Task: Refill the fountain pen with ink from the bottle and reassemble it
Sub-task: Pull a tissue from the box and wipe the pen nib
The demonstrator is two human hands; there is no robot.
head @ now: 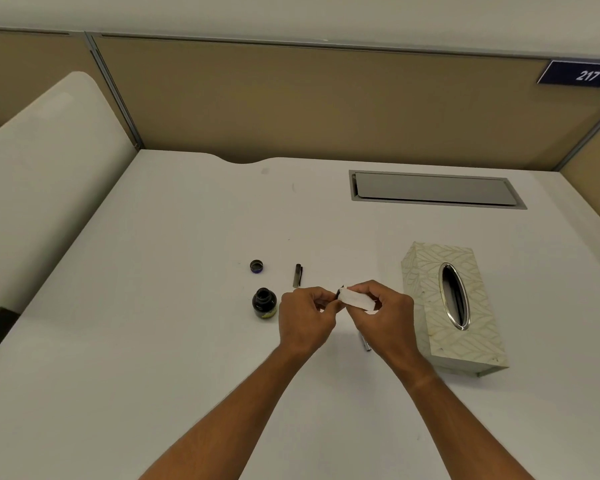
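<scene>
An open black ink bottle (264, 303) stands on the white desk, with its round cap (256, 266) lying behind it. The pen's dark cap (297, 275) lies beyond my hands. My left hand (305, 317) pinches a small dark pen part (340, 292), mostly hidden by the fingers. My right hand (381, 313) pinches a folded white tissue (357, 299) wrapped against that part's end. A metallic pen barrel (366, 342) lies on the desk under my right hand, only its end showing.
A patterned tissue box (426, 271) with an oval opening lies to the right of my hands. A grey cable flap (433, 188) is set into the desk at the back. Tan partition walls (291, 98) close the far side.
</scene>
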